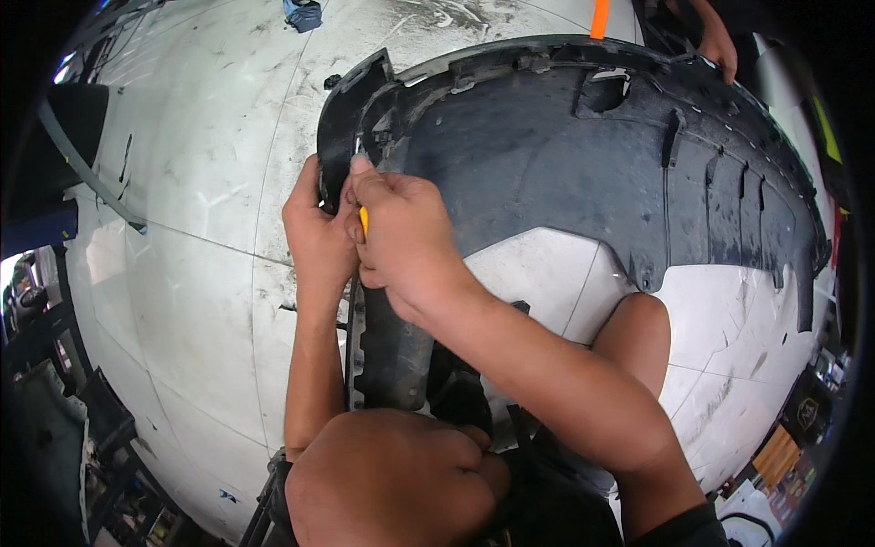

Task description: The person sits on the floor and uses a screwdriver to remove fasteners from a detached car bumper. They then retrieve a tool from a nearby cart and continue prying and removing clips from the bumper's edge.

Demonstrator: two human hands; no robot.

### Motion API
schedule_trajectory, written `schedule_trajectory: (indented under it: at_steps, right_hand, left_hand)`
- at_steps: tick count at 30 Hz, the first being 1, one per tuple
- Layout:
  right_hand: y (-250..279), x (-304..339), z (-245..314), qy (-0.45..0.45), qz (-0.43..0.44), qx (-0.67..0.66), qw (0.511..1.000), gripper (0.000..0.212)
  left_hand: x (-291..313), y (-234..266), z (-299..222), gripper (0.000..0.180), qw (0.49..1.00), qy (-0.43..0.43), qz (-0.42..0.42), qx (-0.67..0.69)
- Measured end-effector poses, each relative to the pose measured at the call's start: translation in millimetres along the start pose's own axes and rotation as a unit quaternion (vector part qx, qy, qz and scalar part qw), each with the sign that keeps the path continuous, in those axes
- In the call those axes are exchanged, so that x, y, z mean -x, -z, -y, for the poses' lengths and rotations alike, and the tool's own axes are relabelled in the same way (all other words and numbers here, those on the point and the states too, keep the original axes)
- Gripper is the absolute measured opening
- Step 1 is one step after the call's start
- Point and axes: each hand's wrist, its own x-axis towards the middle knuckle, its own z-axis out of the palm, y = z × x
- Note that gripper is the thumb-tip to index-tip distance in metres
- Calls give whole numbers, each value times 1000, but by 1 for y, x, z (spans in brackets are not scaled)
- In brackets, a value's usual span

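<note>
A large black plastic car bumper lies with its inner side up on the floor. My left hand is closed round its left end, the thumb side against the edge. Close beside it, my right hand is closed on a slim tool with a yellow handle. A bit of bright metal shows past the right thumb, at the bumper's inner edge. My fingers cover most of the tool, so its exact kind is hidden.
At the far right another person's hand rests by the bumper's edge. An orange strip touches its far rim. My knee is bent near the cut-out. A blue crumpled item lies on the scuffed white tile floor. Dark racks stand left.
</note>
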Motion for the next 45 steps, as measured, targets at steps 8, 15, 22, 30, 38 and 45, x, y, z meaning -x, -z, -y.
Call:
schedule_trajectory:
  at_steps: [8,15,22,30,38,45]
  right_hand:
    - [37,7,15,-51,29,104,993,34]
    - [44,-24,3,291,-154,359,873,39]
    - [18,-33,-6,262,-162,282,908,38]
    - [0,-35,-36,363,-236,203,878,27]
    - [26,-23,-12,290,-135,230,919,31]
    - [97,-6,107,475,-84,497,722,30]
  left_hand:
    - [-1,-6,-6,12,999,-39,-22,-21]
    - [2,-3,-6,11,995,-78,-21,-54]
    - [-4,14,-22,10,994,-64,62,-60]
    - [4,22,-39,7,991,-61,77,-87]
    - [7,20,-27,11,985,-105,51,-128]
    - [3,15,-44,21,992,17,63,-108]
